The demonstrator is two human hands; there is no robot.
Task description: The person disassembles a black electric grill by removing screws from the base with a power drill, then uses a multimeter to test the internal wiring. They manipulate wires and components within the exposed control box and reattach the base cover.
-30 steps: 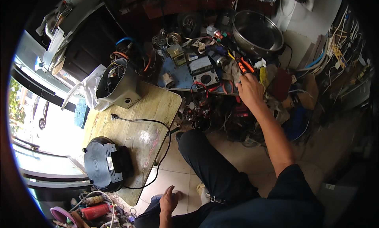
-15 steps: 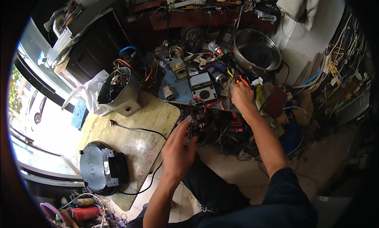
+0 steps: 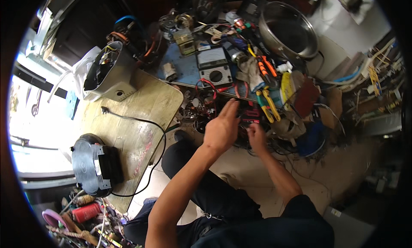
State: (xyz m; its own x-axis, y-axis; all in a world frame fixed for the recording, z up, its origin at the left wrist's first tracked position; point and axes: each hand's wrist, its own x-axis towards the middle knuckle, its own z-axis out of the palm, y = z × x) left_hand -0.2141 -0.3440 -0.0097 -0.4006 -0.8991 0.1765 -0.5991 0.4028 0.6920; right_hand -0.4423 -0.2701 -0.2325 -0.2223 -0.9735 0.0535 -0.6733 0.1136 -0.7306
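My left hand (image 3: 222, 130) is over the parts at the front edge of the blue bench, its fingers stretched out and nothing visible in them. Close on its right, my right hand (image 3: 257, 139) has curled fingers; what they hold, if anything, is too small to make out. Just beyond that hand lies a red tool or case (image 3: 251, 115). Yellow-green handled pliers (image 3: 268, 104) rest to the right of it. Behind them are orange-handled pliers (image 3: 267, 66). An analog multimeter (image 3: 214, 67) with red leads sits on the blue bench (image 3: 182, 74).
At left, a worn wooden board (image 3: 128, 123) carries a round black appliance base (image 3: 92, 166), its power cord (image 3: 164, 140) and an opened grey-white housing (image 3: 113, 80). A steel pot (image 3: 315, 44) stands at the far right. Tangled wires (image 3: 369, 76) hang on the right.
My right hand has drawn back from the orange-handled pliers toward me. My left hand has moved right, up to beside it. The view has shifted, and the bench sits higher in it.
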